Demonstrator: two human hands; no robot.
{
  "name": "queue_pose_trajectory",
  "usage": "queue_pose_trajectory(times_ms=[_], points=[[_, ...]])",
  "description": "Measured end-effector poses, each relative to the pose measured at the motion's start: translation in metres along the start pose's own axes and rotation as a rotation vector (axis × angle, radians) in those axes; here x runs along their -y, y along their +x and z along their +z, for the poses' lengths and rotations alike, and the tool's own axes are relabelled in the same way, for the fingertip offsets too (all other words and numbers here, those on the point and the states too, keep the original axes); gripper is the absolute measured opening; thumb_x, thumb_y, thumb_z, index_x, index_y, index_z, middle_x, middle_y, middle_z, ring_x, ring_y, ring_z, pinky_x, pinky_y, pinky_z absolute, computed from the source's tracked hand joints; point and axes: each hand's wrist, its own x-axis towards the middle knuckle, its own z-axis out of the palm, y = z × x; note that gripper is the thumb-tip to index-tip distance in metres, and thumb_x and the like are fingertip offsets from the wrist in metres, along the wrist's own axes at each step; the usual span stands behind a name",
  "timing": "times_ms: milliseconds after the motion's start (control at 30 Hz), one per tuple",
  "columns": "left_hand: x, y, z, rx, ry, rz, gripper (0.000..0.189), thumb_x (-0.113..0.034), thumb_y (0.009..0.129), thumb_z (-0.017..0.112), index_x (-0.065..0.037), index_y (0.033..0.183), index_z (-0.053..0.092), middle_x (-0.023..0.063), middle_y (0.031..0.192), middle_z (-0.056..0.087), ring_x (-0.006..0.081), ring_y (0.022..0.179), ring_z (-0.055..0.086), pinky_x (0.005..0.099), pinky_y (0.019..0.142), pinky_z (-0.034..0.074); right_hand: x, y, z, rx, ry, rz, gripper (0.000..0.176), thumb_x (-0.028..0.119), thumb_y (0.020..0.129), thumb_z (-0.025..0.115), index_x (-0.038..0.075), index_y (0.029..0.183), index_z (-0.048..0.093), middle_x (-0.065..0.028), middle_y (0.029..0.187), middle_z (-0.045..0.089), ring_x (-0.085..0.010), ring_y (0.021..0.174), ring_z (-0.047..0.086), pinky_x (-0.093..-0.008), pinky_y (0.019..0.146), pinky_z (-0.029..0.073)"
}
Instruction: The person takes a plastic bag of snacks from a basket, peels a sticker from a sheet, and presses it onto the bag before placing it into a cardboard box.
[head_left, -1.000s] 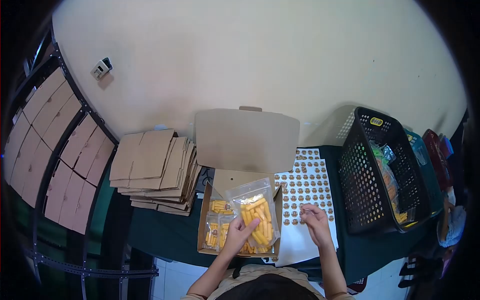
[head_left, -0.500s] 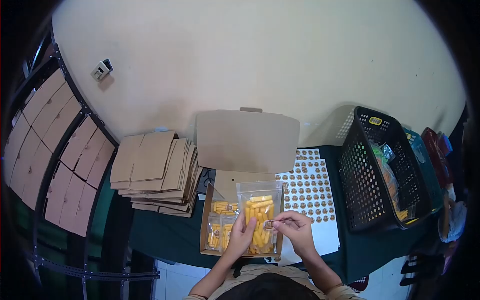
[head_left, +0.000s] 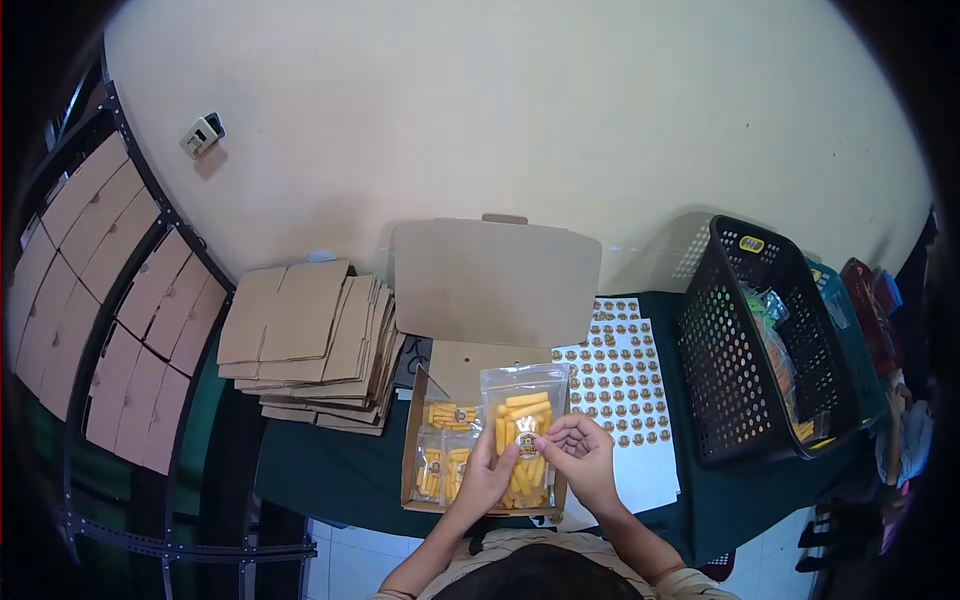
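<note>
Lower centre, the left hand (head_left: 487, 478) clasps a snack pouch (head_left: 524, 393), long axis pointing up-frame, while the right hand (head_left: 580, 462) pinches a sticker (head_left: 528, 446) against it.

The only bare stretch of the dark green table (head_left: 320, 470) ran along its front edge at the left, below the heap of flat brown cardboard blanks (head_left: 310, 340). The open brown cardboard box (head_left: 410, 460) had its raised lid (head_left: 495, 280) walling off the back edge, while the left hand (head_left: 487, 475) and right hand (head_left: 580, 455) crowded its mouth. A tall black perforated plastic basket (head_left: 740, 380) blocked the right end. The flat white sticker sheet (head_left: 620, 380) between them left a low passage.
</note>
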Motion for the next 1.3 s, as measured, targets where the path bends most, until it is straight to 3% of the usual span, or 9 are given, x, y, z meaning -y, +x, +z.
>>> queue_pose_trajectory(times_ms=[133,533,1300], points=[[0.004,0.003,-0.001,0.024,-0.031,0.018,0.052,-0.01,0.084,0.054,0.005,0.126,0.026,0.0124,0.118,0.043,0.0146,0.106,0.043,0.0252,0.087,0.038,-0.002,0.001,0.0,0.006,-0.021,-0.012,0.017,-0.002,0.074,0.063,0.0,0.085,0.051,-0.0018,0.076,0.055,-0.0045,0.07,0.053,-0.0162,0.063,0.044],[0.005,0.007,-0.002,0.015,-0.053,0.018,0.05,-0.007,0.084,0.053,0.003,0.125,0.028,0.0115,0.117,0.045,0.0136,0.104,0.046,0.0241,0.082,0.042,-0.003,0.005,0.0,0.014,-0.03,0.001,0.016,-0.001,0.075,0.063,0.0,0.086,0.051,-0.0015,0.077,0.055,-0.0039,0.07,0.053,-0.0155,0.063,0.043],[0.003,0.008,-0.002,-0.014,-0.079,0.013,0.051,-0.008,0.084,0.053,0.004,0.127,0.027,0.0117,0.117,0.046,0.0145,0.106,0.044,0.0261,0.089,0.037,0.001,0.011,0.001,0.031,-0.076,0.0,0.016,0.002,0.075,0.064,0.001,0.084,0.051,0.0001,0.074,0.055,-0.0022,0.066,0.051,-0.0144,0.059,0.041]])
